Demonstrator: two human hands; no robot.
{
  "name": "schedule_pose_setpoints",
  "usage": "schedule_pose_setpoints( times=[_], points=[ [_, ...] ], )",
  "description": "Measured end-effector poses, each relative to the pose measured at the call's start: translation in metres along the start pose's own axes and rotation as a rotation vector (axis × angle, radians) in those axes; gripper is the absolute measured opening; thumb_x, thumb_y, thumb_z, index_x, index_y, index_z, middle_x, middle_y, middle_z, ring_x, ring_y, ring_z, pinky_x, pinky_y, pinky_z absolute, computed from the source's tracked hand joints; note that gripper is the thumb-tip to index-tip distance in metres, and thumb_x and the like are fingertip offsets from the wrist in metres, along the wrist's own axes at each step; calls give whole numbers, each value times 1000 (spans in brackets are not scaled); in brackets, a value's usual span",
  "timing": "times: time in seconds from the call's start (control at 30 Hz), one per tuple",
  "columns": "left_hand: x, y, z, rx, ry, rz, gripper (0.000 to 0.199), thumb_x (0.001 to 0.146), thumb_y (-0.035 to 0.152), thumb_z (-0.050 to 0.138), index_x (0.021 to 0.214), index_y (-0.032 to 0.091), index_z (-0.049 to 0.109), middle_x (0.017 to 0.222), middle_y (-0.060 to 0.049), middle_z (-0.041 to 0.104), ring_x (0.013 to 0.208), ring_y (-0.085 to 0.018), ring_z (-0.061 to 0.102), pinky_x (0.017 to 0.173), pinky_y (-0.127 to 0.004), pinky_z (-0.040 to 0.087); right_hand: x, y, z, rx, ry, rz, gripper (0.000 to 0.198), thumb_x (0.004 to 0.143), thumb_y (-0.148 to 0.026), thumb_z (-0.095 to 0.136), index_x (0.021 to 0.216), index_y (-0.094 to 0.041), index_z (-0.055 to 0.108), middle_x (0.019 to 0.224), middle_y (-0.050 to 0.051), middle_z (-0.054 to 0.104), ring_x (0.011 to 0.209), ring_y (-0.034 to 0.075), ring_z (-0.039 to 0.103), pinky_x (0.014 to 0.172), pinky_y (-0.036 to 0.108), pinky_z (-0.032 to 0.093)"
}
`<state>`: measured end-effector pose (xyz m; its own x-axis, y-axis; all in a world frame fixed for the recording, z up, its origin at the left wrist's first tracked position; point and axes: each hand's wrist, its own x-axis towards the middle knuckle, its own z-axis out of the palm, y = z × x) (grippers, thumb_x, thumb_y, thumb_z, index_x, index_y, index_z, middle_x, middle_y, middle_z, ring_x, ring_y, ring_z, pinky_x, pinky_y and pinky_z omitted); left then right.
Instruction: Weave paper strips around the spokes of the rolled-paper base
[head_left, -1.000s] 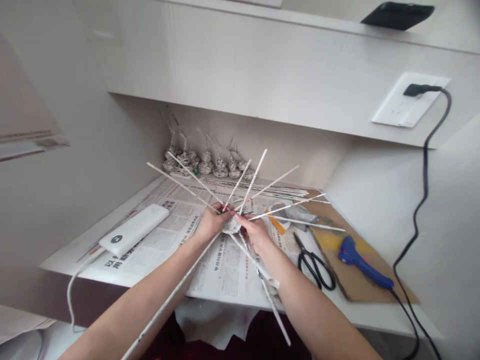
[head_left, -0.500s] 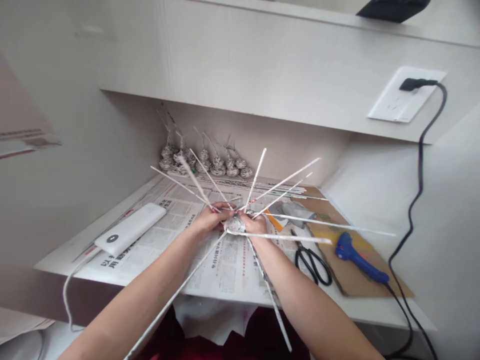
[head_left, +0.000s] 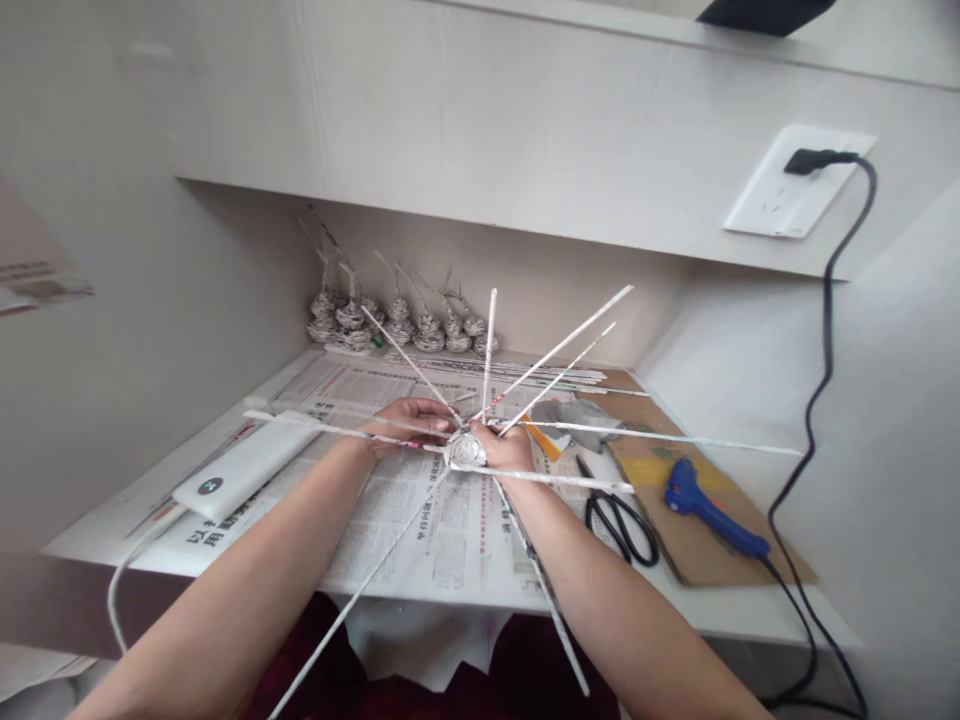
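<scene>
A small round woven paper base (head_left: 466,450), with several white rolled paper tubes fanning out from it, sits above the newspaper. My right hand (head_left: 511,448) grips the base's right side, its thumb by the rim. Left of the base, my left hand (head_left: 409,425) has its fingers stretched towards the rim and apart. A blurred paper tube (head_left: 337,430) crosses over this hand, pointing left. The undersides of both hands and the fingers beneath the base are hidden.
Several gourd-shaped woven paper pieces (head_left: 427,333) line the back wall. A white power bank (head_left: 240,470) lies left on the newspaper (head_left: 390,550). To the right are black scissors (head_left: 622,525) and a blue glue gun (head_left: 712,510) on cardboard (head_left: 675,565), its cable trailing rightwards.
My left hand has moved left, away from the base, and its fingers have opened. Tubes that pointed up and left now swing lower, towards the power bank. My right hand keeps its grip.
</scene>
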<state>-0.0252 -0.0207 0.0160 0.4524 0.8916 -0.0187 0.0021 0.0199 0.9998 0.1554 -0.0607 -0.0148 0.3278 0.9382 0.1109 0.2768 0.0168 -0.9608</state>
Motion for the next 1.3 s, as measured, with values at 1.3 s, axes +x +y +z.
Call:
schedule_pose_setpoints(
  times=[1.3],
  points=[
    [17,-7,18,-7,102,-1,24,54,27,80,72,13,72,60,-6,67,50,-17,58,46,-26,40,9,-10,-24,405,-479,320,37,73,-51,70,86,-17,67,70,2,70,47,10,57,37,18,41]
  ],
)
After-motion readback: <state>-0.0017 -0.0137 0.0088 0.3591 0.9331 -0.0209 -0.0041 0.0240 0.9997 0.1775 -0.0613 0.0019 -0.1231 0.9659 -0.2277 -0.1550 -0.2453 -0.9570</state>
